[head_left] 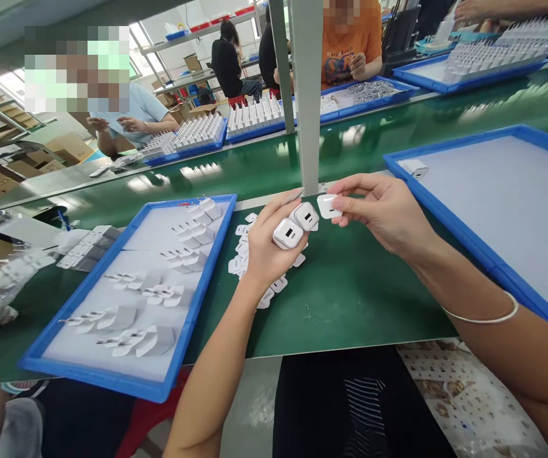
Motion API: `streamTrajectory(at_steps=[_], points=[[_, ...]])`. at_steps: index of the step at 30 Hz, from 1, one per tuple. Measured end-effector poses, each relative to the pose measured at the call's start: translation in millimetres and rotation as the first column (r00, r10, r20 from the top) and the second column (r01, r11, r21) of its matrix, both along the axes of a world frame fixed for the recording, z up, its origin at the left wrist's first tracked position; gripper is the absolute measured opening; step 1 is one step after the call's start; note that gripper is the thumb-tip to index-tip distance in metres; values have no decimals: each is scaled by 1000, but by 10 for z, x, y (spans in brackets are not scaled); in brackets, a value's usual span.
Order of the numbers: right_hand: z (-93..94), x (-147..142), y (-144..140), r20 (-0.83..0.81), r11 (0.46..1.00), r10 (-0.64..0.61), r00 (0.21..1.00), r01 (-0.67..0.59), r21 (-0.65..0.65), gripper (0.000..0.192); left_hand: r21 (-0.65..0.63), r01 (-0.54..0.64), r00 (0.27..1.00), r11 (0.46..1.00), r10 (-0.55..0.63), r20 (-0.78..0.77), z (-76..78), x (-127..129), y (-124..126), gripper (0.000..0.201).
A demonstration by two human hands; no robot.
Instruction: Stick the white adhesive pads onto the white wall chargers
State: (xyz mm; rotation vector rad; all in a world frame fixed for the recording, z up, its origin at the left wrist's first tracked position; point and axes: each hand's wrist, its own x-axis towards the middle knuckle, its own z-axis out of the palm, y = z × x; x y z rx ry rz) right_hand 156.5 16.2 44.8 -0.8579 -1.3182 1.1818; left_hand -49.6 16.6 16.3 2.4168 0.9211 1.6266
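Note:
My left hand [267, 245] grips two white charger plugs [297, 225] side by side, their port faces turned up. My right hand [383, 213] pinches a small white square sticker [327, 206] between thumb and fingers, just right of the plugs and nearly touching them. Under my left hand a heap of loose white stickers [243, 257] lies on the green bench [350, 292]. A blue tray [126, 375] at the left holds several white plugs [178, 257] lying on their sides.
At the right, a second blue tray [484, 254] has one plug [414, 168] in its far corner. A grey post [308, 95] rises just behind my hands. Beyond it runs a green conveyor [264, 168], with other people and plug-filled trays [255, 121] on the far side.

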Motion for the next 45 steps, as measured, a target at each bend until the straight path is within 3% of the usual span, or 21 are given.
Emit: streamTrajectory(at_steps=[5,14,25,45], points=[[22,-115,-114,73,986,-21,997,9,169,19,-25,23,999,999,-23,-26,-15,4,-10,41],[8,-123,-127,114,969,-18,993,-11,248,6,-56,75,996,996,-77,-43,19,34,-37,40],[-9,-105,-123,178,966,-33,983,-14,256,8,-85,94,994,992,-97,-42,13,49,-47,33],[27,-64,-79,125,991,70,990,-83,103,36,30,133,987,991,-130,-98,-5,47,-22,34]])
